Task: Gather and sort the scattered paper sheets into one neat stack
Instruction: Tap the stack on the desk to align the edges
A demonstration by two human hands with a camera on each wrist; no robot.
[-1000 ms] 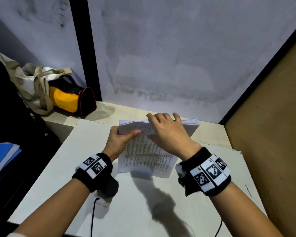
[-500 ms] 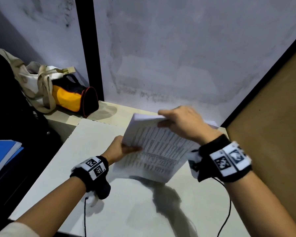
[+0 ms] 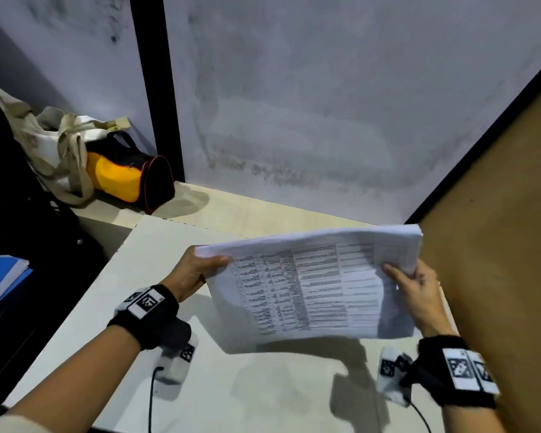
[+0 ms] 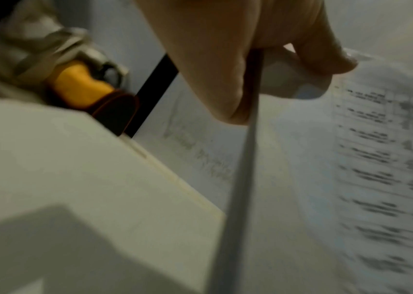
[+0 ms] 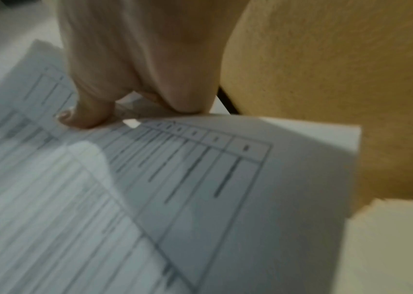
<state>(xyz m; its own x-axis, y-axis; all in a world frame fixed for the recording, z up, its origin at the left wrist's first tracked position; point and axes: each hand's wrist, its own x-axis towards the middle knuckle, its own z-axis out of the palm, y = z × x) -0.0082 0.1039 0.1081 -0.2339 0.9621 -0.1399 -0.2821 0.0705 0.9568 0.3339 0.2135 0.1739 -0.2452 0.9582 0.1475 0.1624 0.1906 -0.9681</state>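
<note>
A thick stack of printed paper sheets (image 3: pixel 313 285) with table text hangs in the air above the white table (image 3: pixel 113 307), turned wide side across. My left hand (image 3: pixel 197 270) pinches its left edge, thumb on top. My right hand (image 3: pixel 409 282) grips its right edge, thumb on the printed face. In the left wrist view the left hand (image 4: pixel 263 65) holds the paper stack (image 4: pixel 366 159) by its edge. From the right wrist, the thumb of the right hand (image 5: pixel 94 111) presses on the top sheet of the stack (image 5: pixel 200 189).
A yellow and black bag (image 3: pixel 128 176) and a beige cloth tote (image 3: pixel 57 142) lie at the back left. Blue folders (image 3: pixel 0 276) sit at the far left. A brown panel (image 3: pixel 497 245) walls the right side, a grey wall (image 3: pixel 310 104) the back.
The stack has come off the table and turned from upright on its edge to wide across. My right hand has slid from the top edge to the right edge; the left stays on the left.
</note>
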